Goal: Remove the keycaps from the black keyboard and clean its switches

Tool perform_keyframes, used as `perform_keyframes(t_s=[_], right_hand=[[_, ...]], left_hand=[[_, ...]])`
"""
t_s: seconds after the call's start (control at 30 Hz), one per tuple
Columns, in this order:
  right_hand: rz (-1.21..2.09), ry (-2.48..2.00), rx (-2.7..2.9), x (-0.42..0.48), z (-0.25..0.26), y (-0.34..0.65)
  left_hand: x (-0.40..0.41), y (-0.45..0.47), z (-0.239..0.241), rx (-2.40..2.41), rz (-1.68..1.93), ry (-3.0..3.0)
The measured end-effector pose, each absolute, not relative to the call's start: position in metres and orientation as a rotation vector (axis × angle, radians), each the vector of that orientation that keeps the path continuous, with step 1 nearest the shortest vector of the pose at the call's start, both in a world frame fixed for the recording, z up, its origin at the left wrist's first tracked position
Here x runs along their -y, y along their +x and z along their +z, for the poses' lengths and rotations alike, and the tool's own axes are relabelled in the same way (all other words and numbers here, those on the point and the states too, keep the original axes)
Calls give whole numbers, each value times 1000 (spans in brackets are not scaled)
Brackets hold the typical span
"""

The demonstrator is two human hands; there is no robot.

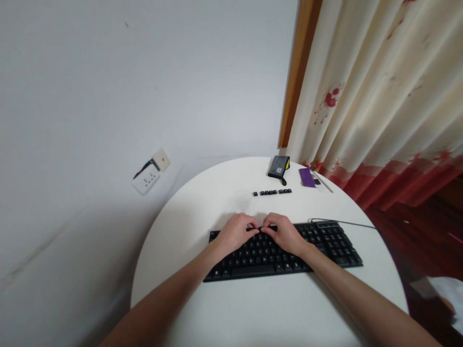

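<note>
Your left hand (pixel 235 234) and right hand (pixel 285 234) sit knuckles up, side by side, fingers curled down and inward so that the fingertips of the two nearly meet (the tips are too small to read, so the grip is unclear). Both forearms are bare, coming in from the lower corners and converging, wrists straight and low.

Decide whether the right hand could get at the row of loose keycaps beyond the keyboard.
Probably yes: the right hand rests at the far edge of the keyboard, and only open tabletop separates it from the keycaps.
</note>
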State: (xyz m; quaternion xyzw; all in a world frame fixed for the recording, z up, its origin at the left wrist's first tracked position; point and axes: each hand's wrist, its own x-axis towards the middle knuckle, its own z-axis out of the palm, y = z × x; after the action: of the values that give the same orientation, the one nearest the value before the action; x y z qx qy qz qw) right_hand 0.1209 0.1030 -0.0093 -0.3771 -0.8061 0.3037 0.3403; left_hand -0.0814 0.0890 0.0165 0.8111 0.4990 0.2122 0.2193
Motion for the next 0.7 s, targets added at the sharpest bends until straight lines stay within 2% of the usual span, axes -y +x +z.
perform_keyframes(t_s=[0.2,0.7], right_hand=[[900,-1109,1992,-109,-19,118],[792,-1059,2074,-104,-15,119]], left_hand=[[-90,-82,18,-1354,601,2169],[-92,-83,13,-1316,623,2119]])
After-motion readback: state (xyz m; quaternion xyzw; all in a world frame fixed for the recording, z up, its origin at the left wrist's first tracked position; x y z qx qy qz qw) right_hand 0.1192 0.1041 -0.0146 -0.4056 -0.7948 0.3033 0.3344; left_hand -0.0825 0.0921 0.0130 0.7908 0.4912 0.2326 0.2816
